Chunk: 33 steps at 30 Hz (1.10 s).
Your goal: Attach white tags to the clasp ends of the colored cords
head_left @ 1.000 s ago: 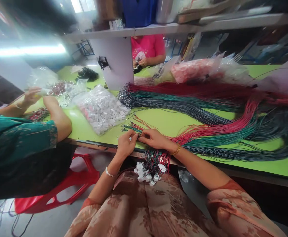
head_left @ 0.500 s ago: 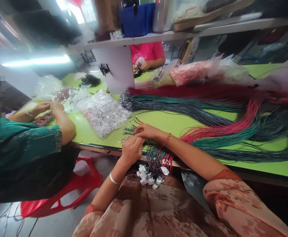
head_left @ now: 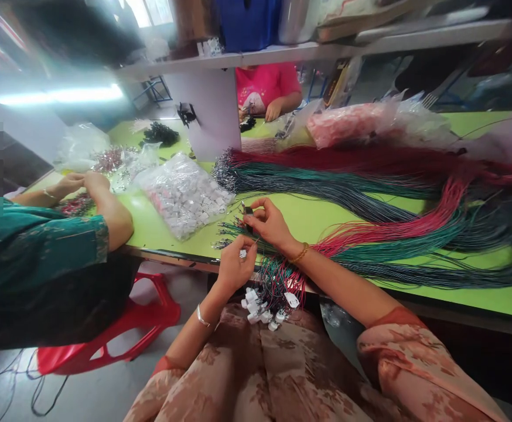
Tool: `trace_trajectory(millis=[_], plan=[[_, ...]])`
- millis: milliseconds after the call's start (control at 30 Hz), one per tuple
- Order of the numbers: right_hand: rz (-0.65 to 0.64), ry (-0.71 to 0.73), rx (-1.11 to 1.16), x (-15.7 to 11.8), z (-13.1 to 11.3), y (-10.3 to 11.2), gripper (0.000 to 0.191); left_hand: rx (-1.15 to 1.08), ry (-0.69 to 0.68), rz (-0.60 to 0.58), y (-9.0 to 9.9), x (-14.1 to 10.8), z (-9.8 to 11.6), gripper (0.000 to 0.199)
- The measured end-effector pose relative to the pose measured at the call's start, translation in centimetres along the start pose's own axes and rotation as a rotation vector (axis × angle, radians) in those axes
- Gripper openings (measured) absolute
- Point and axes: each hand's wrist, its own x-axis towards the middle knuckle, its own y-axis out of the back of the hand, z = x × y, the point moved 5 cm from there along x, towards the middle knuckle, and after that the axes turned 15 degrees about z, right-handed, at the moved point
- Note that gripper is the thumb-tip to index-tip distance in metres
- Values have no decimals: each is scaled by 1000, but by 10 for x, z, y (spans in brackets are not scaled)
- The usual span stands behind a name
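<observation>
My left hand is at the table's front edge, fingers closed around a small white connector that is mostly hidden. Thumb and finger of my right hand pinch a small dark piece with a shiny tip, seemingly a wire end, just above the table. Below and left of that hand lie green and dark wire ends with metal terminals. A bunch of red, green and dark wires hangs over the edge by my lap, with white connectors at its lower ends.
Long bundles of red, green and dark wires stretch across the green table to the right. A clear bag of white connectors lies left of my hands. A co-worker's arm rests at left, beside a red stool.
My hands were together; now they are apart. The right hand has lifted up and away and pinches a dark piece at the wire ends. The left hand stays near the edge.
</observation>
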Motion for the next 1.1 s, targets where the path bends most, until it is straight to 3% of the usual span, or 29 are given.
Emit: trace_trajectory(millis=[200, 300, 433, 667, 733, 900, 1100], plan=[[-20, 118, -61, -13, 1, -4, 41, 14, 106, 170, 8, 4, -14, 14], [-21, 118, -36, -15, 2, -3, 42, -3, 202, 127, 5, 6, -27, 12], [-44, 122, -18, -18, 1, -2, 42, -189, 363, 16, -4, 9, -41, 17], [-122, 222, -30, -39, -1, 8, 46, -652, 815, 53, -9, 16, -52, 23], [-176, 244, -72, -45, 1, 12, 40, -718, 886, 47, -7, 18, -53, 25], [-226, 337, -251, -52, 10, 20, 26, -619, 768, -15, 6, 28, -49, 23], [-243, 440, -401, -55, 14, 21, 26, -225, 451, -86, 16, 36, -45, 28]])
